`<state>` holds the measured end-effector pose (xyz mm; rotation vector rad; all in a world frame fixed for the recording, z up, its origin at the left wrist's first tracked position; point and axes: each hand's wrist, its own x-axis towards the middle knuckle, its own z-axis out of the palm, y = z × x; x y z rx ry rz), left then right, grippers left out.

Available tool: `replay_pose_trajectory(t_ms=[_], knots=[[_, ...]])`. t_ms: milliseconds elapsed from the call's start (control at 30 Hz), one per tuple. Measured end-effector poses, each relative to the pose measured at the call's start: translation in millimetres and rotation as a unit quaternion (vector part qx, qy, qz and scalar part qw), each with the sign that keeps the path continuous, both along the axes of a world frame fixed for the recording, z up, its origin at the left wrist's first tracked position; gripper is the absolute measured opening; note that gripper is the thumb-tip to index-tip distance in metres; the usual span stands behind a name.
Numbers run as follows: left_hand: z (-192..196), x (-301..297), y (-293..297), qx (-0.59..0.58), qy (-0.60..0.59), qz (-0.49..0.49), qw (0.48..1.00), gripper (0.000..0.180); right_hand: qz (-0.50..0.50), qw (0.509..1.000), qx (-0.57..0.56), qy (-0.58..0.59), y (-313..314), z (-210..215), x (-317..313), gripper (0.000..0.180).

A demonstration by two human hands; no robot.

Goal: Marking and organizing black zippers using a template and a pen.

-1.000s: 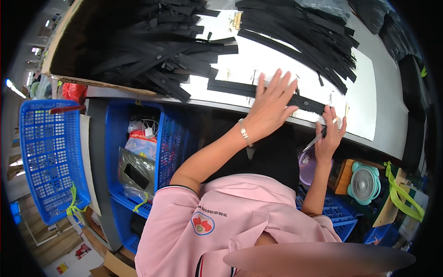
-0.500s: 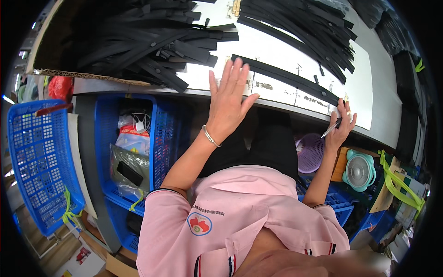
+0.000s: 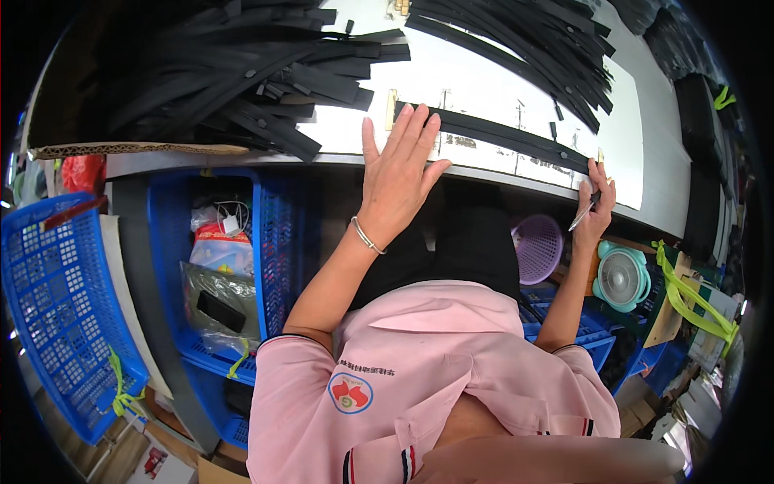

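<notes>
A long black zipper (image 3: 504, 139) lies stretched along the near edge of a white marked sheet (image 3: 625, 121) on the table. My left hand (image 3: 397, 179) rests flat near its left end, fingers outstretched, fingertips on the black tape. At the right end, the fingertips of my right hand (image 3: 597, 211) touch the zipper. That hand also grips a slim silver pen-like tool (image 3: 580, 215), pointing down toward me; its exact kind is unclear. Beyond my left hand lies a heap of black zippers (image 3: 266, 74), and another bundle of black zippers (image 3: 524, 42) lies at the far right.
A cardboard box edge (image 3: 145, 150) borders the left heap. Below the table stand a blue crate (image 3: 260, 242) holding bags and a phone, a purple basket (image 3: 538, 250) and a turquoise fan (image 3: 620, 276). Another blue crate (image 3: 60, 298) stands far left.
The view has shifted slightly. My left fingers sit a little further onto the zipper's left end, and the strip looks straighter. My right hand stays at the right end, still with the tool.
</notes>
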<state>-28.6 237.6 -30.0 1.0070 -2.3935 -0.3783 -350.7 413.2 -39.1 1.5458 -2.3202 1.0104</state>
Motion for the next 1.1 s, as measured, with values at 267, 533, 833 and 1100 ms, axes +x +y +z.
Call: replay_pose_trajectory(t_ms=[267,533,833,1100], knots=[[-0.8,-2.7,1.3,0.008,0.021,0.008,1.0,0.06,0.014,0.981,-0.097,-0.165,-33.1,37.8,37.5,0.029],[-1.0,-4.3,0.8,-0.006,0.023,0.02,1.0,0.059,0.118,0.902,-0.026,-0.415,-128.8,54.6,117.9,0.027],[-2.4,-4.7,1.2,0.003,0.047,0.022,0.999,0.057,0.166,0.932,-0.029,-0.32,-162.6,24.2,148.8,0.03],[-3.3,-3.8,1.6,-0.007,0.051,0.029,0.998,0.057,0.161,0.943,-0.006,-0.293,-163.0,23.3,151.3,0.029]])
